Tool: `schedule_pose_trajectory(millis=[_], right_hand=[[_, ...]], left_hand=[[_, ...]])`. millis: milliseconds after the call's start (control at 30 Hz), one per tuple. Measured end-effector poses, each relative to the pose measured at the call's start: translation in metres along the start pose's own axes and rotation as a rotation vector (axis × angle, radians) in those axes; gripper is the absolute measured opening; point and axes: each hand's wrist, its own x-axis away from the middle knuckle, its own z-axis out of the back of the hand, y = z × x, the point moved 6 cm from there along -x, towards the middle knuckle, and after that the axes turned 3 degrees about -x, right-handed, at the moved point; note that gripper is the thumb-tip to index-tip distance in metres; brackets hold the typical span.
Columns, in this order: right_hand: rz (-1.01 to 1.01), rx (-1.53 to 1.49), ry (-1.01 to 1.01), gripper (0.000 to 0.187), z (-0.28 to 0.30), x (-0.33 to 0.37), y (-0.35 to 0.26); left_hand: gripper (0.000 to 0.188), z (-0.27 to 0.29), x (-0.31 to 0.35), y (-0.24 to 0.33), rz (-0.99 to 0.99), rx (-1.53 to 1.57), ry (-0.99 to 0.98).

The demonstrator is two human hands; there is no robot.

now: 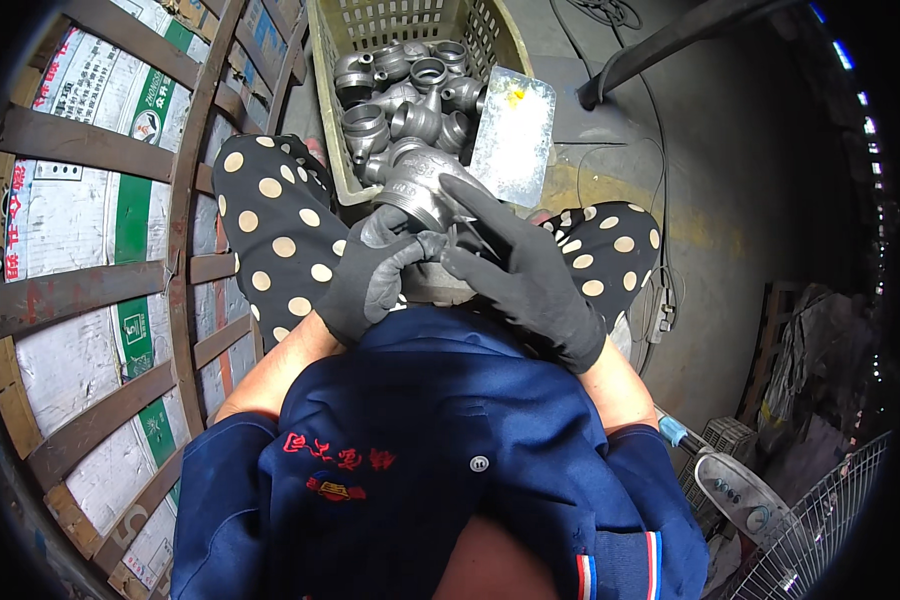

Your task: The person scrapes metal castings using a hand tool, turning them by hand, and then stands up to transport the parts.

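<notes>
A grey cast-metal pipe fitting (417,190) with a threaded round end is held just above my lap, tilted, in front of the crate. My left hand (368,282), in a dark grey glove, is closed around its near threaded end. My right hand (530,280), gloved alike, is at the fitting's right side, its index finger stretched along the metal and its thumb close to the left fingertips. A thin, light-edged piece shows between the right fingers; its kind cannot be made out. Both palms are hidden.
A yellowish plastic crate (336,150) ahead of my knees holds several similar fittings (410,112). A galvanized metal plate (515,140) leans on its right edge. Rusty metal bars (182,200) with cartons behind stand left. Cables (660,290) and a wire fan guard (820,530) are right.
</notes>
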Motion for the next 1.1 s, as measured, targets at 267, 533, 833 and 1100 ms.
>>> schedule_pose_trajectory(millis=[267, 533, 833, 1100], right_hand=[[0.127, 0.314, -0.068, 0.053, -0.007, 0.004, 0.015], [0.026, 0.074, -0.030, 0.051, -0.009, 0.000, 0.019], [-0.159, 0.044, -0.090, 0.041, -0.002, 0.019, 0.028], [0.033, 0.105, 0.310, 0.046, 0.023, 0.023, 0.017]], left_hand=[[0.027, 0.008, -0.002, -0.006, -0.038, 0.274, -0.103], [0.024, 0.007, -0.006, 0.007, -0.021, -0.023, -0.034], [0.031, 0.016, -0.007, 0.003, 0.090, 0.311, -0.062], [0.044, 0.017, -0.015, -0.006, 0.178, 0.553, -0.146]])
